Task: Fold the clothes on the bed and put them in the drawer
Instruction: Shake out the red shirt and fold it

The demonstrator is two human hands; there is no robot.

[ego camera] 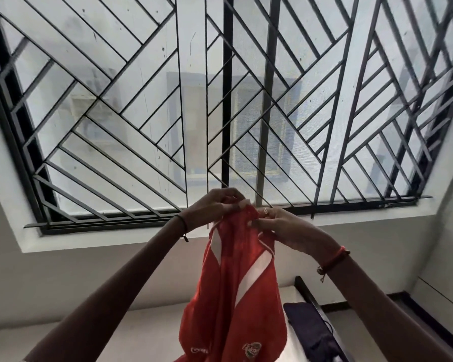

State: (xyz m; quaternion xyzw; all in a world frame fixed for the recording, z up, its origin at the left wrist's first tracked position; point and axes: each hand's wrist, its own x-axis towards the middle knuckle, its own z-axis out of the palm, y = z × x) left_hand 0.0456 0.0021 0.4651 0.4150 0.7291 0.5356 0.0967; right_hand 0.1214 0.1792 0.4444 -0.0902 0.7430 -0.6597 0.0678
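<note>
In the head view, both arms were stretched up and forward in front of a large window. The left hand [215, 205] and the right hand [280, 228] were close together, almost touching. Each had its fingers curled round the top edge of a red garment [236, 283], pinching the bunched cloth between them. The garment hung straight down from that grip, in the air, between the two forearms. It was shiny red with white diagonal stripes [254, 273] across its upper part and two small printed badges [251, 350] near the bottom edge of the picture, where the cloth ran out of view.

A thin black thread [182, 226] circled the left wrist, a red band [335, 259] sat on the right wrist, and a small ring [265, 211] showed on a finger of the right hand.

Behind the hands, a black metal grille [131, 121] of slanted bars covered the window, with a blurred building beyond the glass. A white sill [110, 236] ran beneath it, above a plain pale wall.

Low in the picture lay a pale flat surface [147, 333]; whether it was the bed could not be told. At the lower right a dark cloth [311, 327] lay on it, just beside a dark rail [313, 296].
</note>
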